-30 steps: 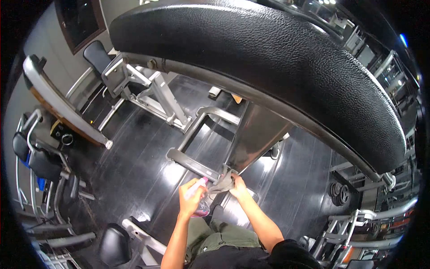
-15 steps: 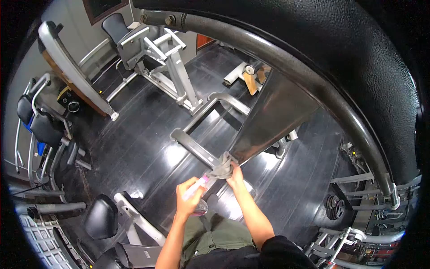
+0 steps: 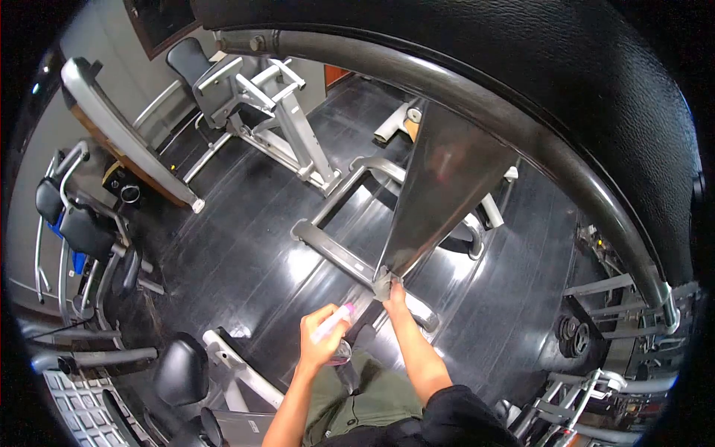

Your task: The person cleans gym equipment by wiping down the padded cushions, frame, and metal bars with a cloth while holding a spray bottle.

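My left hand (image 3: 322, 335) is wrapped round a spray bottle with a white head and pink nozzle (image 3: 350, 308). The clear lower part of the bottle (image 3: 341, 353) shows beneath my fingers. In my right hand (image 3: 396, 293) is a grey cloth (image 3: 383, 286), bunched up and pressed to the lower end of a dark shiny machine panel (image 3: 439, 190). Just beside the cloth runs the machine's grey floor frame (image 3: 339, 252). The spray bottle is apart from the panel, to the left of the cloth.
A black padded part (image 3: 596, 89) with a curved metal tube (image 3: 477, 89) spans the upper right, close to my head. A grey leg machine (image 3: 287, 123) stands ahead, and a black seat pad (image 3: 181, 370) is at lower left. Weight plates (image 3: 573, 337) sit at right.
My right hand and the cloth have moved slightly down, and the cloth is more bunched. The spray bottle has come away from the cloth. The whole view has shifted a little.
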A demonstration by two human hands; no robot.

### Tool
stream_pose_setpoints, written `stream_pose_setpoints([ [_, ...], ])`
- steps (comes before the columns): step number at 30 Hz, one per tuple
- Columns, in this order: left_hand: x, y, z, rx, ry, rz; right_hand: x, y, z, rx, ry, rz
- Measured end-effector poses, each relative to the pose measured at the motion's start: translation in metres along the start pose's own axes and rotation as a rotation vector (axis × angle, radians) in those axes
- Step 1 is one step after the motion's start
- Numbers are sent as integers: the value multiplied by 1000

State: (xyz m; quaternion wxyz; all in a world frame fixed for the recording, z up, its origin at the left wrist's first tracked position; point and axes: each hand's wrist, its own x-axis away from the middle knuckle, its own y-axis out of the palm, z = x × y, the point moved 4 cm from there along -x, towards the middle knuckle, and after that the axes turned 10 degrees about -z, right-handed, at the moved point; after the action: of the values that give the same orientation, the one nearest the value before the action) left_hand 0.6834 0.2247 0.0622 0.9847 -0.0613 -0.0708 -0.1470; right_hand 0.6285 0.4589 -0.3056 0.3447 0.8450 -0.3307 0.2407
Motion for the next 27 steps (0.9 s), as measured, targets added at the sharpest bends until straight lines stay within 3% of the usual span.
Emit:
stream_pose_setpoints([
  [2, -1, -1, 5, 6, 4, -15, 62, 42, -43, -202, 181, -395],
  [6, -7, 0, 11, 18, 52, -47, 133, 69, -102, -167, 221, -505],
  [10, -16, 7, 22, 74, 106, -66, 210, 96, -161, -151, 129, -507],
  [16, -26, 18, 58, 162, 260, -166, 247, 86, -210, 17, -89, -396],
  [20, -35, 20, 68, 213, 294, -249, 262, 88, -242, 147, -307, -513],
  [21, -36, 21, 76, 207, 400, -250, 265, 89, -247, 145, -311, -551],
  [24, -39, 22, 85, 299, 297, -280, 274, 91, -261, 133, -350, -573],
  [27, -40, 20, 99, 307, 325, -322, 287, 94, -277, 151, -448, -544],
])
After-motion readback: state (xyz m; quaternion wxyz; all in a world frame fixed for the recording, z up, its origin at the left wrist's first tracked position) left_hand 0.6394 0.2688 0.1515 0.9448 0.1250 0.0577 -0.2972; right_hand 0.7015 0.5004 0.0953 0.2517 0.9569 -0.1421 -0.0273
